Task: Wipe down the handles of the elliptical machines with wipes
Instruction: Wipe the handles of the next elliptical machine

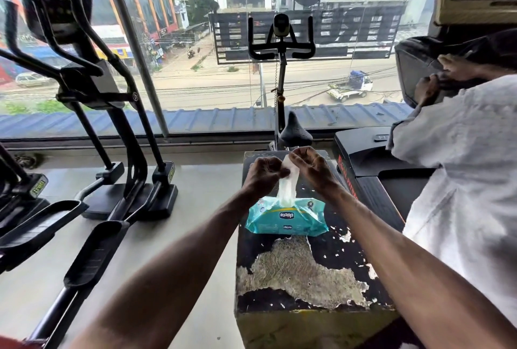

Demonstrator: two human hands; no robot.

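One pack of wipes (286, 218) is recorded on the single worn surface (302, 273), and one wipe (288, 183) is counted above it. Two hands of the wearer are noted: the left hand (264, 175) and the right hand (313, 169). Two elliptical machines are logged: a whole elliptical (92, 77) and a partly cropped elliptical (33, 185). One exercise bike (281, 49) and one treadmill (369, 158) are listed. One second person (461, 167) is observed, with two further hands visible. Beyond the glass, one small truck (351, 87) and one car (32, 79) are counted

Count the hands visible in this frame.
4. The left hand and right hand pinch a wipe above its pack; another person's two hands touch a dark console at the upper right.
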